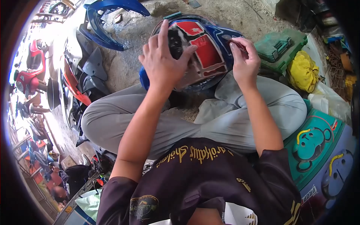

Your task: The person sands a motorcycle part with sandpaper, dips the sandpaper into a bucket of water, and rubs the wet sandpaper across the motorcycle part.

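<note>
In front of my crossed legs lies a motorcycle body panel (209,56), with red areas, whitish scuffed edges and a dark patch. My left hand (164,62) lies over its left part, fingers spread, thumb reaching onto the red. Beside the blue right-hand part of the panel, my right hand (245,60) has its thumb and fingers curled together in a pinch. Whatever is between those fingertips is too small to make out. A small teal strip (172,15) shows at the panel's far edge.
A blue curved fairing piece (112,7) lies on the concrete at far left. Other body panels (93,63) are piled on the left. On the right are a green tool case (279,47), a yellow bag (303,71) and a teal box (313,140).
</note>
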A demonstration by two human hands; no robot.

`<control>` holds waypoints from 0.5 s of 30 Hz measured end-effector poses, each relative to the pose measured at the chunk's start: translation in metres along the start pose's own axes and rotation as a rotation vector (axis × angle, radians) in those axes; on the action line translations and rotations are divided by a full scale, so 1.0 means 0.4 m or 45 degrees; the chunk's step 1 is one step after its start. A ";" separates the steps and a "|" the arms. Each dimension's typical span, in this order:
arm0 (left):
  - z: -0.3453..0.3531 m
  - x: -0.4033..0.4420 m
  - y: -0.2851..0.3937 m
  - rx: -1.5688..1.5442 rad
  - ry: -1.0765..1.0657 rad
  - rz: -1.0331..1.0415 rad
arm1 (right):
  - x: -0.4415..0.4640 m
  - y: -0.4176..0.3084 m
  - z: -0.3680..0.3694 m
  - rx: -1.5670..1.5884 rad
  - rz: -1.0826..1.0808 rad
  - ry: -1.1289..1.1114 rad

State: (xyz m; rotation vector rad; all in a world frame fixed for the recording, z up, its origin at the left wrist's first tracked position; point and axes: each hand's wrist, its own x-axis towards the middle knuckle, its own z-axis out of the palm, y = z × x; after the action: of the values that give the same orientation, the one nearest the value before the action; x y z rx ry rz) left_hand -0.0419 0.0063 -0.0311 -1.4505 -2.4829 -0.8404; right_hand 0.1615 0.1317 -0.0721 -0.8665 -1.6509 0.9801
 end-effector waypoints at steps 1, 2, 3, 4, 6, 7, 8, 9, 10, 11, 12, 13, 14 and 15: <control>-0.001 -0.005 0.017 0.037 0.007 -0.028 | -0.001 -0.006 0.001 -0.033 -0.063 0.030; -0.008 -0.007 0.026 0.040 -0.021 -0.041 | -0.003 -0.011 0.000 -0.134 -0.194 0.003; -0.015 -0.009 0.035 0.041 -0.051 -0.053 | -0.004 -0.015 -0.004 -0.238 -0.324 -0.023; -0.022 -0.010 0.042 0.040 -0.081 -0.066 | -0.007 -0.018 -0.011 -0.344 -0.452 -0.048; -0.040 -0.003 0.032 -0.039 -0.186 -0.025 | -0.023 -0.020 -0.019 -0.457 -0.595 -0.201; -0.048 0.003 0.022 -0.080 -0.227 0.004 | -0.034 -0.025 -0.014 -0.472 -0.610 -0.253; -0.055 0.006 0.009 -0.121 -0.270 0.028 | -0.044 -0.030 -0.008 -0.484 -0.624 -0.309; -0.055 0.016 -0.008 -0.080 -0.167 0.229 | -0.048 -0.036 -0.004 -0.476 -0.608 -0.362; -0.047 0.037 -0.031 -0.038 -0.067 0.426 | -0.051 -0.033 0.001 -0.479 -0.638 -0.372; -0.039 0.060 -0.051 0.009 0.036 0.625 | -0.051 -0.031 0.007 -0.480 -0.670 -0.378; -0.035 0.084 -0.070 -0.019 -0.030 0.735 | -0.048 -0.027 0.016 -0.479 -0.705 -0.380; -0.033 0.108 -0.087 -0.047 -0.100 0.847 | -0.040 -0.022 0.023 -0.492 -0.706 -0.368; -0.031 0.127 -0.096 -0.081 -0.172 0.958 | -0.029 -0.016 0.027 -0.509 -0.705 -0.356; -0.032 0.141 -0.098 -0.132 -0.199 0.966 | -0.021 -0.012 0.029 -0.527 -0.704 -0.344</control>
State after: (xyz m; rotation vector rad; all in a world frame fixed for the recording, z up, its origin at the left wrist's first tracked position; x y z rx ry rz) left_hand -0.1061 0.0273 -0.0137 -2.3194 -1.7232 -0.7067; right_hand 0.1521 0.1198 -0.0733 -0.4939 -2.2141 0.3847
